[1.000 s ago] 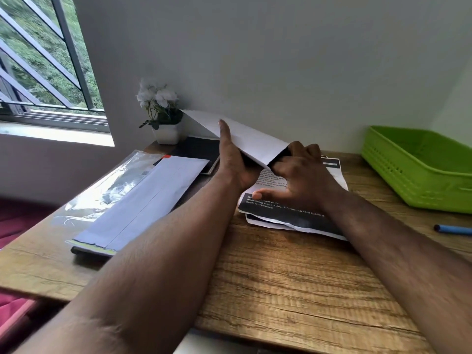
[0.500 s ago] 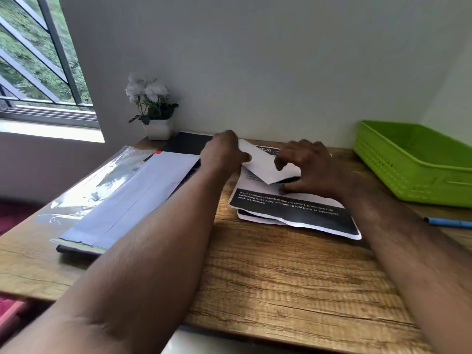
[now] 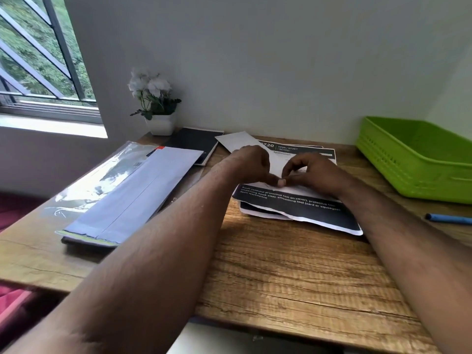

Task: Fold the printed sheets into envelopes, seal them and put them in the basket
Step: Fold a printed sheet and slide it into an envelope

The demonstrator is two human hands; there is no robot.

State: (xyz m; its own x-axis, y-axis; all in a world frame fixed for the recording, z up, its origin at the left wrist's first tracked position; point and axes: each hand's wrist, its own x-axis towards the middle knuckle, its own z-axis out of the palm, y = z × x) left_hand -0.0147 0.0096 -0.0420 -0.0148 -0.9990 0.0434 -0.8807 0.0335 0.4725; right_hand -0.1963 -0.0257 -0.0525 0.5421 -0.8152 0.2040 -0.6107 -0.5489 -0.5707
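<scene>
A white envelope [image 3: 237,141] lies flat on top of the pile of printed sheets [image 3: 301,208] in the middle of the wooden desk. My left hand [image 3: 251,164] and my right hand [image 3: 310,172] press down on the envelope's near edge, thumbs nearly touching. Most of the envelope is hidden under my hands; its far left corner sticks out behind my left hand. A stack of long white envelopes [image 3: 132,198] in clear plastic wrap lies at the left. The green plastic basket [image 3: 419,159] stands at the right, and nothing shows inside it.
A black notebook [image 3: 194,144] and a small white pot of flowers [image 3: 157,111] sit at the back by the wall. A blue pen [image 3: 449,218] lies at the right edge. A barred window is at the far left.
The envelope was held up in the air by both hands; it has come down flat onto the printed sheets, and both hands now press on it.
</scene>
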